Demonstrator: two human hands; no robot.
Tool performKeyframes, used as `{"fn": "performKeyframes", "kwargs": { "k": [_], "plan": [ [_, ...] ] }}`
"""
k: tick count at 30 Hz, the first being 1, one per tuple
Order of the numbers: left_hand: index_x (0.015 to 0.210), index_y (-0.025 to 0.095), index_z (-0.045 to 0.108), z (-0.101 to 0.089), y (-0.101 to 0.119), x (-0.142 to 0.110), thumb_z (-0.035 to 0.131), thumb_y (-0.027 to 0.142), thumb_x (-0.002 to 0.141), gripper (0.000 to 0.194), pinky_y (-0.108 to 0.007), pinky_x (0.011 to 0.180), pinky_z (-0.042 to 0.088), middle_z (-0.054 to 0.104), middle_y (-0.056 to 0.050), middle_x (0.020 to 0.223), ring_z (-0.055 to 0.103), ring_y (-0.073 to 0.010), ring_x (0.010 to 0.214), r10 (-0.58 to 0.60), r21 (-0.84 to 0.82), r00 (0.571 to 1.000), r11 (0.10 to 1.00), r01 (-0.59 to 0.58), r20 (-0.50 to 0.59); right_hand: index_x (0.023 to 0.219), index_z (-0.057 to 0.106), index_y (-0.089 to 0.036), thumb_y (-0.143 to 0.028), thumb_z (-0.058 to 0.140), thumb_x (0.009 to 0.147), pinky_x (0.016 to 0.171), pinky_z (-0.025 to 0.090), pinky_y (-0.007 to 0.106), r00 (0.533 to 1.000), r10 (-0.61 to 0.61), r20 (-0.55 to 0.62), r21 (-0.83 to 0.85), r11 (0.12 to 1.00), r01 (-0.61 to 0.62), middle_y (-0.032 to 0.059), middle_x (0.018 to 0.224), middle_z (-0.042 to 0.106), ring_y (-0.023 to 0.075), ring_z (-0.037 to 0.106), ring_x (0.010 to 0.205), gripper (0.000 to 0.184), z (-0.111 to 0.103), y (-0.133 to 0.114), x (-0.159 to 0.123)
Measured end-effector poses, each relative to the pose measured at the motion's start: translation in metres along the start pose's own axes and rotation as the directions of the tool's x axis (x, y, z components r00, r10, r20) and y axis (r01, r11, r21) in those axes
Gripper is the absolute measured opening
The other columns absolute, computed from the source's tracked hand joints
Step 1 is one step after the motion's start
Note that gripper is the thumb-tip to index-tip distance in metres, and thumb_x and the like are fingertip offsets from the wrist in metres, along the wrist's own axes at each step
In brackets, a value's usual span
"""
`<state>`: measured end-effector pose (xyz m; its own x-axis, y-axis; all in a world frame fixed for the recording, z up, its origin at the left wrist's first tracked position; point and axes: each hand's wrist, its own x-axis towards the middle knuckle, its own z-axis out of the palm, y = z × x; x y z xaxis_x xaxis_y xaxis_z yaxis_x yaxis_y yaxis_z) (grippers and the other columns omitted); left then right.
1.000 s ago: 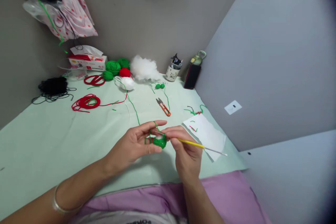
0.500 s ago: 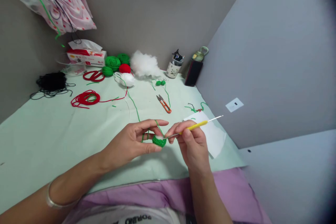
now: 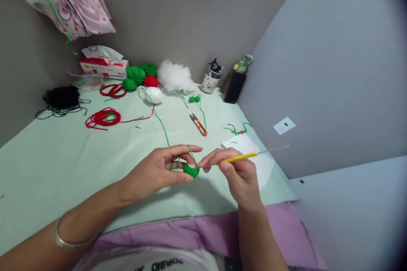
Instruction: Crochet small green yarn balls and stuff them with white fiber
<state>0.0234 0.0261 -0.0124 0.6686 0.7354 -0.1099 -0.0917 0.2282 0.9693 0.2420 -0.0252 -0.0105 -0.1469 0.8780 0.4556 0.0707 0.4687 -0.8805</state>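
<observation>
My left hand (image 3: 162,170) pinches a small green crocheted piece (image 3: 191,170) between thumb and fingers, with green yarn (image 3: 163,129) looped over the forefinger and running back across the table. My right hand (image 3: 239,172) grips a crochet hook (image 3: 241,158) with a yellow handle; its metal tip reaches left into the green piece and its tail points right. Both hands hover just above the near part of the pale green table (image 3: 63,165).
Orange snips (image 3: 199,125) lie behind the hands, a white paper sheet (image 3: 251,156) to the right. At the back: red yarn loops (image 3: 103,117), black yarn (image 3: 62,98), green and red yarn balls (image 3: 141,76), white stuffing (image 3: 174,77), a tissue box (image 3: 103,67), a jar (image 3: 211,81), a bottle (image 3: 237,82).
My right hand has swung the hook's tail from low right up to nearly level, working the tip at the green piece. The left hand has stayed in place.
</observation>
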Motion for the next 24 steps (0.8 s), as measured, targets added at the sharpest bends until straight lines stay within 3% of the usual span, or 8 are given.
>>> {"fn": "performKeyframes", "kwargs": {
  "k": [5, 11, 13, 16, 19, 21, 22, 24],
  "plan": [
    [0.128, 0.026, 0.073, 0.002, 0.001, 0.002, 0.09, 0.023, 0.072, 0.058, -0.028, 0.079, 0.049, 0.066, 0.0, 0.093, 0.063, -0.0164, 0.088, -0.017, -0.055, 0.999, 0.998, 0.015, -0.028, 0.109, 0.074, -0.026, -0.019, 0.054, 0.103, 0.077, 0.059, 0.038, 0.99, -0.14, 0.028, -0.134, 0.981, 0.142, 0.006, 0.098, 0.078, 0.0207, 0.073, 0.09, 0.022, 0.006, 0.0, -0.002],
    [0.128, 0.031, 0.074, 0.009, -0.001, 0.001, 0.09, 0.021, 0.072, 0.059, -0.026, 0.08, 0.052, 0.068, -0.002, 0.106, 0.063, -0.0157, 0.091, 0.103, -0.144, 0.986, 0.982, -0.122, -0.133, 0.115, 0.071, -0.028, -0.017, 0.053, 0.102, 0.079, 0.059, 0.041, 0.938, -0.33, -0.102, -0.242, 0.923, 0.299, 0.0064, 0.104, 0.079, 0.0217, 0.074, 0.094, 0.024, 0.022, 0.01, -0.006],
    [0.128, 0.031, 0.074, 0.011, -0.002, 0.0, 0.09, 0.021, 0.074, 0.058, -0.026, 0.08, 0.052, 0.07, -0.001, 0.101, 0.063, -0.0143, 0.088, 0.118, -0.139, 0.979, 0.98, -0.142, -0.168, 0.115, 0.069, -0.028, -0.018, 0.051, 0.103, 0.077, 0.06, 0.041, 0.913, -0.388, -0.126, -0.332, 0.884, 0.33, 0.0067, 0.104, 0.079, 0.0221, 0.074, 0.093, 0.024, 0.027, 0.012, -0.007],
    [0.126, 0.031, 0.074, 0.013, -0.006, -0.001, 0.09, 0.022, 0.074, 0.054, -0.024, 0.081, 0.052, 0.069, 0.002, 0.089, 0.064, -0.0133, 0.086, 0.135, -0.14, 0.967, 0.976, -0.168, -0.216, 0.117, 0.066, -0.025, -0.017, 0.051, 0.103, 0.072, 0.062, 0.038, 0.85, -0.519, -0.089, -0.522, 0.751, 0.404, 0.0086, 0.104, 0.079, 0.0213, 0.075, 0.091, 0.022, 0.033, 0.012, -0.007],
    [0.125, 0.032, 0.074, 0.015, -0.008, -0.001, 0.09, 0.024, 0.075, 0.053, -0.023, 0.08, 0.052, 0.068, 0.003, 0.09, 0.064, -0.0125, 0.086, 0.129, -0.21, 0.971, 0.962, -0.172, -0.202, 0.116, 0.068, -0.023, -0.008, 0.061, 0.095, 0.076, 0.063, 0.034, 0.782, -0.623, 0.037, -0.769, 0.482, 0.42, 0.0097, 0.106, 0.077, 0.0208, 0.074, 0.095, 0.026, 0.037, 0.014, -0.007],
    [0.126, 0.033, 0.074, 0.017, -0.009, -0.001, 0.088, 0.026, 0.078, 0.05, -0.023, 0.083, 0.051, 0.067, 0.003, 0.093, 0.064, -0.0123, 0.089, 0.11, -0.271, 0.982, 0.951, -0.149, -0.154, 0.114, 0.071, -0.024, -0.003, 0.067, 0.09, 0.079, 0.063, 0.032, 0.751, -0.656, 0.079, -0.844, 0.356, 0.4, 0.0082, 0.103, 0.076, 0.0205, 0.073, 0.093, 0.032, 0.039, 0.017, -0.01],
    [0.126, 0.032, 0.074, 0.017, -0.008, -0.002, 0.087, 0.027, 0.08, 0.049, -0.022, 0.084, 0.05, 0.067, 0.002, 0.095, 0.063, -0.0124, 0.092, 0.086, -0.306, 0.989, 0.944, -0.12, -0.122, 0.114, 0.072, -0.025, -0.002, 0.069, 0.088, 0.078, 0.063, 0.031, 0.743, -0.665, 0.077, -0.849, 0.347, 0.399, 0.0069, 0.1, 0.075, 0.02, 0.073, 0.091, 0.035, 0.039, 0.019, -0.011],
    [0.129, 0.03, 0.072, 0.017, -0.007, -0.002, 0.086, 0.029, 0.081, 0.05, -0.022, 0.087, 0.048, 0.067, 0.001, 0.098, 0.061, -0.0125, 0.095, 0.022, -0.386, 0.999, 0.922, -0.039, -0.047, 0.117, 0.073, -0.029, -0.003, 0.067, 0.09, 0.074, 0.064, 0.03, 0.754, -0.656, 0.038, -0.811, 0.421, 0.407, 0.0052, 0.098, 0.073, 0.019, 0.073, 0.088, 0.038, 0.04, 0.021, -0.013]
  ]
}}
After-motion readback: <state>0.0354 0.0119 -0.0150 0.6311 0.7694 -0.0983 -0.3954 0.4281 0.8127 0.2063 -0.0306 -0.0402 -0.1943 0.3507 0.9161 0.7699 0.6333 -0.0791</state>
